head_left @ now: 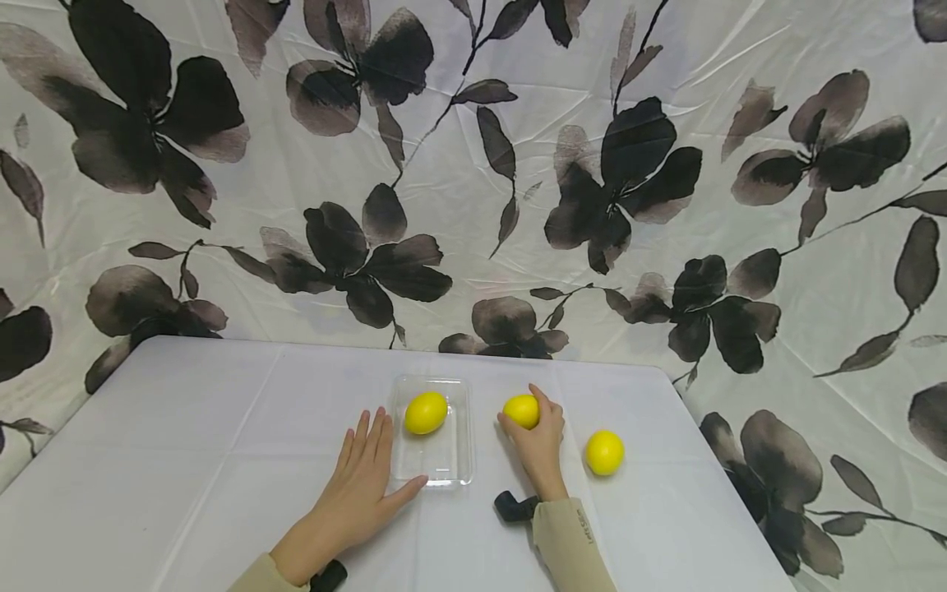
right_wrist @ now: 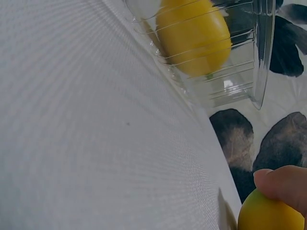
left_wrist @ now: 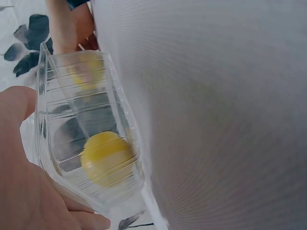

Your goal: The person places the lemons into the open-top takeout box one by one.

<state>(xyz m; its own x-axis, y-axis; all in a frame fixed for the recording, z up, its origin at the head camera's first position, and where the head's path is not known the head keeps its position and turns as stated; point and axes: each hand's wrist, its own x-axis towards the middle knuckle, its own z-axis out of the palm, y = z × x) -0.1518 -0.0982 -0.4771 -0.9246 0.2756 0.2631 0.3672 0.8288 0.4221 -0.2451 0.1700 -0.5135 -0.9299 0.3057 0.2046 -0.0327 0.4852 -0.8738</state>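
"Position and grip, nearest first?"

"Left hand, lower frame, left of centre: fingers straight with slight gaps, thumb spread wide, its tip at the near rim of the clear tray. Pressure: cannot tell."

"Right side?"

"Loose lemon on the white table, lower right. Right hand, right of centre: thumb and fingers clamped on a second lemon."

"Tray contents?"

"Third lemon, far half, mid-frame."

"Beyond?"

"Floral cloth, across the upper frame."
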